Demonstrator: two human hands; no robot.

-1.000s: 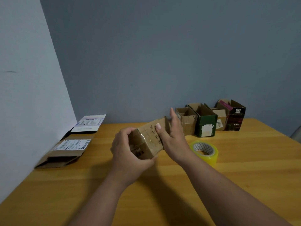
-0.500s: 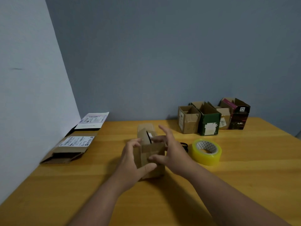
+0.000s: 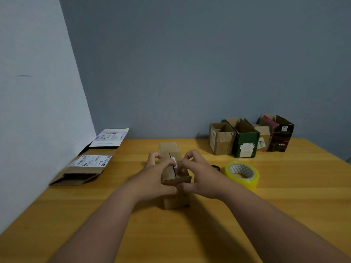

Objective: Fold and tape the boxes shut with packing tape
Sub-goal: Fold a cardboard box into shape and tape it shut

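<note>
A small brown cardboard box (image 3: 174, 203) stands upright on the wooden table (image 3: 284, 215) in front of me. My left hand (image 3: 155, 177) grips its left side with the thumb at the front flap. My right hand (image 3: 197, 177) grips its right side, curled fingers on the top flaps. The two top flaps meet along a seam between my hands; the far flap stands up behind them. A roll of yellowish clear packing tape (image 3: 242, 174) lies flat to the right of the box, apart from my right hand.
Several open boxes stand at the back right: a brown one (image 3: 221, 142), a green one (image 3: 246, 143), a dark one (image 3: 280, 137). Flattened boxes with white labels (image 3: 85, 168) lie along the left wall. A small dark object (image 3: 216, 167) lies behind my right hand.
The box was held tilted in the air, then was set upright on the table. Both hands have moved onto its top and the top flaps have come down together.
</note>
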